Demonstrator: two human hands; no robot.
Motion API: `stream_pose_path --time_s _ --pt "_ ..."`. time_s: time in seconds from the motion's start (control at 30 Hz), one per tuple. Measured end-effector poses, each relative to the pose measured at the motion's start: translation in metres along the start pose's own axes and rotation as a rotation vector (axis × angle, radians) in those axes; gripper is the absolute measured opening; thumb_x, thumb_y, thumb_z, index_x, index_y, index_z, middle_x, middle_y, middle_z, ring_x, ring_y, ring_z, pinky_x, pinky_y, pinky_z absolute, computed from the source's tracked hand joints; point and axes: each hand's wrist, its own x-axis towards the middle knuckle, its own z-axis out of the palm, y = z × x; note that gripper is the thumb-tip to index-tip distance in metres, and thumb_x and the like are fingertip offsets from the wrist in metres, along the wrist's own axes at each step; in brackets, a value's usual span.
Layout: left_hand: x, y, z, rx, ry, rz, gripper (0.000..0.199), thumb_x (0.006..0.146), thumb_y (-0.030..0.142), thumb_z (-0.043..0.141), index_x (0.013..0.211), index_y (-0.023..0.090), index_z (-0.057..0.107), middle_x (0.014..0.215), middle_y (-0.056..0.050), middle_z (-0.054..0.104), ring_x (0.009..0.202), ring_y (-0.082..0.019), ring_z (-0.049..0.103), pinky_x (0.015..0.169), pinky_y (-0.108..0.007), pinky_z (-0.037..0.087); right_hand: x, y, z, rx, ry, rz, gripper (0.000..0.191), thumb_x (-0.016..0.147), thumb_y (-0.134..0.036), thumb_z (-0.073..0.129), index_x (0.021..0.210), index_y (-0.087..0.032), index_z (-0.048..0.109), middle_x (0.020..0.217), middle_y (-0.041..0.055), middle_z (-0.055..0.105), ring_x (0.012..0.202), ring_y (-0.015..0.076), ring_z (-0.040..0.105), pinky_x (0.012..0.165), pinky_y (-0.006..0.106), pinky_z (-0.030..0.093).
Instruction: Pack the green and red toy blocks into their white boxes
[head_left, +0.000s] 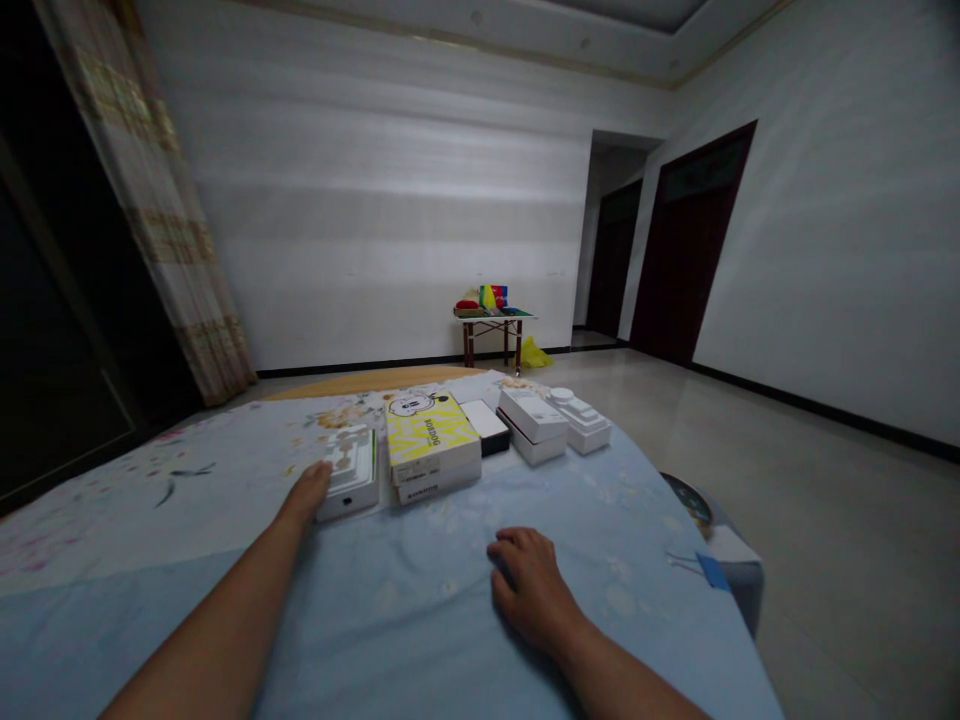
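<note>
My left hand (306, 492) rests against the left side of a white box (352, 485) with a molded white tray on top; its fingers are mostly hidden, so its grip cannot be made out. Right of that box stands a yellow and white patterned box (431, 445) with a cartoon face. Beyond it sit a white-topped black box (487, 428), a white box with its lid askew (536, 425) and another white box with a round piece on top (581, 420). On the blue cloth, my right hand (529, 585) lies with loosely curled fingers apart, holding nothing.
A floral and blue cloth (375, 600) covers the round table. Beside its right edge is a grey stool or container (739, 565). A small table (495, 318) with colorful items stands by the far wall, next to a yellow bag (532, 354).
</note>
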Motion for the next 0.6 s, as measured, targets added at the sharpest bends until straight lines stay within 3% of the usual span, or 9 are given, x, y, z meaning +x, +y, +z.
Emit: stream_pose_path --time_s 0.2,0.33,0.43,0.5,0.6 --pt "-0.009 0.017 -0.006 -0.121 -0.069 -0.046 0.033 0.086 0.035 0.053 0.113 0.017 0.055 0.115 -0.008 0.058 0.098 -0.02 0.059 0.083 -0.042 0.049 0.0 0.001 0.0 0.012 0.005 -0.012 0.029 0.075 -0.016 0.053 0.102 -0.021 0.065 0.111 0.0083 0.06 0.11 0.023 0.049 0.098 0.037 0.031" --pt "-0.036 0.027 -0.028 -0.16 -0.023 -0.032 0.041 0.092 0.039 0.033 0.115 0.012 0.054 0.122 -0.013 0.056 0.119 -0.025 0.048 0.101 -0.042 0.038 0.001 -0.001 -0.001 0.003 0.017 -0.017 0.029 0.075 -0.015 0.054 0.101 -0.02 0.065 0.109 0.0083 0.061 0.109 0.0221 0.049 0.098 0.036 0.031" --pt "-0.09 0.026 -0.048 -0.176 -0.013 0.014 0.048 0.09 0.042 0.027 0.121 0.015 0.051 0.129 -0.01 0.053 0.128 -0.023 0.039 0.111 -0.038 0.027 0.002 -0.002 -0.001 -0.019 0.01 -0.019 0.028 0.075 -0.016 0.055 0.101 -0.019 0.066 0.108 0.0091 0.061 0.108 0.0228 0.05 0.098 0.037 0.032" --pt "-0.142 0.022 -0.058 -0.184 -0.077 0.075 0.045 0.087 0.044 0.032 0.116 0.02 0.056 0.125 -0.005 0.058 0.123 -0.02 0.046 0.11 -0.033 0.03 0.003 -0.001 0.0 -0.018 0.002 -0.025 0.028 0.076 -0.015 0.054 0.101 -0.018 0.066 0.107 0.0096 0.061 0.108 0.0232 0.05 0.097 0.039 0.033" --pt "-0.224 0.016 -0.066 -0.126 -0.277 0.247 0.04 0.088 0.045 0.03 0.11 0.03 0.061 0.118 0.0 0.063 0.113 -0.019 0.056 0.102 -0.032 0.041 0.001 -0.004 -0.003 0.031 0.039 -0.06 0.03 0.077 -0.014 0.053 0.106 -0.018 0.064 0.11 0.0113 0.061 0.11 0.0235 0.049 0.096 0.041 0.036"
